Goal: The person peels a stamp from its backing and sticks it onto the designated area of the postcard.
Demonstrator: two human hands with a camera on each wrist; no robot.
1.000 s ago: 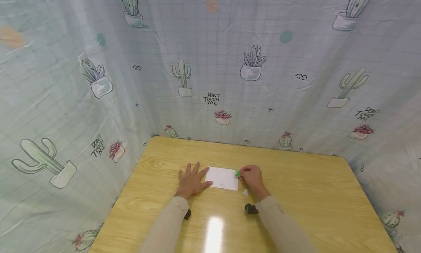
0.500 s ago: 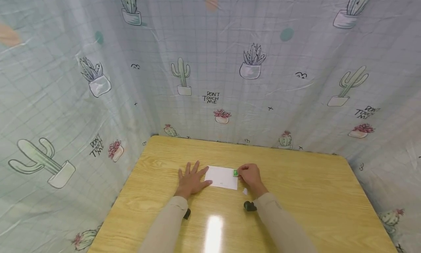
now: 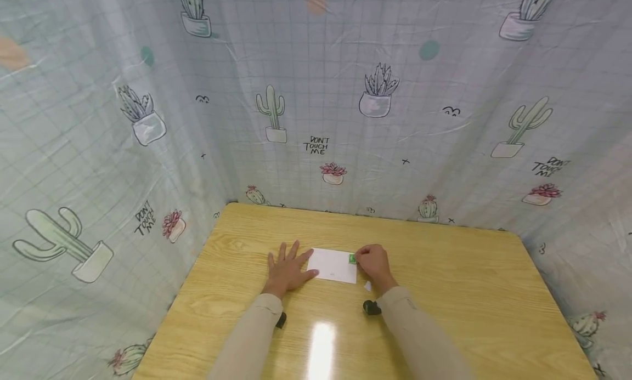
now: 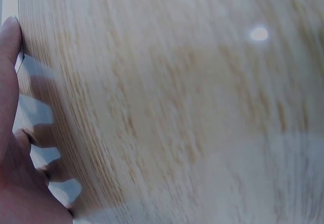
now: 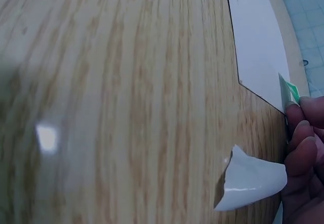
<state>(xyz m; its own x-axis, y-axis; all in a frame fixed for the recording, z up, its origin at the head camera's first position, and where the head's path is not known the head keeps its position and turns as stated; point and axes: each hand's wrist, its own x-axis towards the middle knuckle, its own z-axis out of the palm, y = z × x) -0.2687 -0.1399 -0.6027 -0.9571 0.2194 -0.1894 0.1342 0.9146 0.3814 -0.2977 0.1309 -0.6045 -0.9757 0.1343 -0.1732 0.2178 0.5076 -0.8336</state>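
A white rectangular sheet of paper (image 3: 332,265) lies flat on the table, with a faint small mark near its lower edge. My left hand (image 3: 286,270) is spread beside it, thumb and index fingertip resting on its left edge. At the upper right corner, my right hand (image 3: 374,261) pinches a small green stamp-like sticker (image 3: 352,258) with a pale border. The right wrist view shows the green sticker (image 5: 292,89) tilted up from the paper (image 5: 258,36), its right end between thumb and finger; those fingers hide part of it.
A curled white scrap (image 5: 253,178) lies on the wooden table (image 3: 444,292) just below the right hand. Black wrist cameras (image 3: 372,307) sit under both sleeves. A cactus-print curtain (image 3: 316,95) encloses the table's back and sides.
My right hand has shifted slightly left, bringing the green sticker from the paper's right edge further over its upper right corner. The left hand stays in place on the paper.
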